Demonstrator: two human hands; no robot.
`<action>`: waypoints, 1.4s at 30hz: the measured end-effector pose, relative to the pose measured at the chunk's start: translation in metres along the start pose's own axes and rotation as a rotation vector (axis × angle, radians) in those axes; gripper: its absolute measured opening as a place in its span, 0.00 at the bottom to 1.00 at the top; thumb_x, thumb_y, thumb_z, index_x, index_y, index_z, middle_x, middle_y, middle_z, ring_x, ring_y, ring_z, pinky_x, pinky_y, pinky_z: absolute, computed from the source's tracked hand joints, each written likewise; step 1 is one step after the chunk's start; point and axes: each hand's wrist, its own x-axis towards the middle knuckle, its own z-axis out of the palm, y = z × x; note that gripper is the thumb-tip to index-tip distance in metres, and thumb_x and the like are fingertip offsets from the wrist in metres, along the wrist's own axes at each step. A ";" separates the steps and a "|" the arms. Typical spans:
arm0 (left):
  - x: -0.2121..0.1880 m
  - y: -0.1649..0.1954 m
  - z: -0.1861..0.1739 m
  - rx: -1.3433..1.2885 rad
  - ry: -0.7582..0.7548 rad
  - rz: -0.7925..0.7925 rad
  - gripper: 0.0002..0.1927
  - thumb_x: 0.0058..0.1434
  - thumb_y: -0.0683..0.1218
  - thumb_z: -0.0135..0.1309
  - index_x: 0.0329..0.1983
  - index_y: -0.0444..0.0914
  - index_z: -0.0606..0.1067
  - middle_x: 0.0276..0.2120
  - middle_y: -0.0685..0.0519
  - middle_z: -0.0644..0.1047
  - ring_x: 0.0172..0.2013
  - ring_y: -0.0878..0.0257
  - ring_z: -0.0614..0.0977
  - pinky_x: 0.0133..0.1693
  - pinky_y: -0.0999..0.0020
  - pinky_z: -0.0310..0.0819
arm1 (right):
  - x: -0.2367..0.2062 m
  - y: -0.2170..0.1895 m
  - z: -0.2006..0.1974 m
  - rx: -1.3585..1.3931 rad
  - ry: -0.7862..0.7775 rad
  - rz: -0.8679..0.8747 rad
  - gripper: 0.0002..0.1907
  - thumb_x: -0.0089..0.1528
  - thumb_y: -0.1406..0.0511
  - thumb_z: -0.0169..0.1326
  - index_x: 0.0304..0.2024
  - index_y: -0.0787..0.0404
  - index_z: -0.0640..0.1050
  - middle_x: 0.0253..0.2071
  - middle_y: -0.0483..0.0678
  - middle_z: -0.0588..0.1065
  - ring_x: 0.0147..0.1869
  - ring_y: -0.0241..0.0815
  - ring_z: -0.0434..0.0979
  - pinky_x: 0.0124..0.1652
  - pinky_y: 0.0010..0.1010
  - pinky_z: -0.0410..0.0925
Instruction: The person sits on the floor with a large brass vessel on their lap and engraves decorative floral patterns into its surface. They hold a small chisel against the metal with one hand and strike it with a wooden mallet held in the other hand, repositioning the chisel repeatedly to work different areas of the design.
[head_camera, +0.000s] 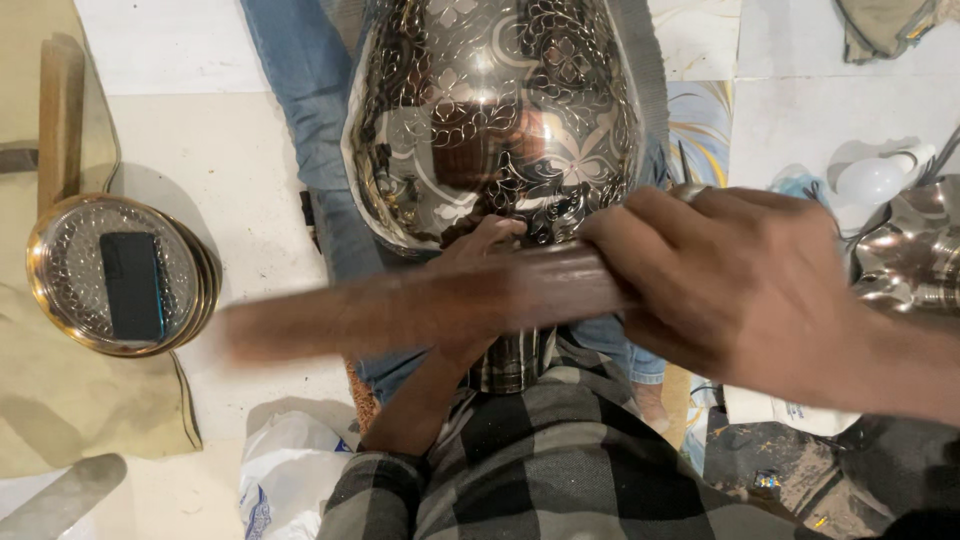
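Observation:
A large engraved metal vase (490, 110) with floral patterns lies across my lap, its narrow neck (512, 362) toward my checked shirt. My right hand (730, 280) is closed around a brown wooden stick (400, 310), held across the vase's lower body; the stick is blurred along its left part. My left hand (470, 255) rests against the vase just below its widest part, fingertips touching the engraved surface, partly hidden behind the stick.
A stack of round brass trays (195, 300) with a dark phone (132, 285) on top sits at left on a pale floor. A white bulb (870, 180) and shiny metal pieces (915, 250) lie at right. A plastic bag (285, 480) is at bottom left.

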 end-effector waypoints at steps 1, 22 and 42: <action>0.000 0.001 0.000 -0.029 0.011 0.001 0.28 0.65 0.50 0.62 0.62 0.30 0.71 0.53 0.47 0.78 0.50 0.58 0.83 0.50 0.68 0.80 | -0.001 0.000 0.003 0.139 0.079 -0.004 0.13 0.51 0.68 0.58 0.38 0.60 0.73 0.24 0.46 0.71 0.18 0.38 0.66 0.14 0.33 0.58; 0.068 0.035 -0.034 0.412 -0.339 0.287 0.17 0.57 0.33 0.55 0.48 0.40 0.82 0.42 0.56 0.82 0.36 0.63 0.85 0.45 0.63 0.85 | -0.089 0.020 0.076 0.128 0.000 0.446 0.22 0.42 0.67 0.59 0.38 0.67 0.72 0.25 0.55 0.73 0.25 0.53 0.73 0.23 0.45 0.64; 0.121 0.053 -0.043 0.372 -0.860 0.338 0.22 0.60 0.47 0.53 0.59 0.52 0.75 0.38 0.55 0.82 0.24 0.71 0.78 0.21 0.75 0.73 | -0.138 -0.043 0.152 0.491 0.411 0.829 0.21 0.49 0.69 0.59 0.44 0.67 0.72 0.29 0.55 0.73 0.30 0.49 0.77 0.33 0.35 0.68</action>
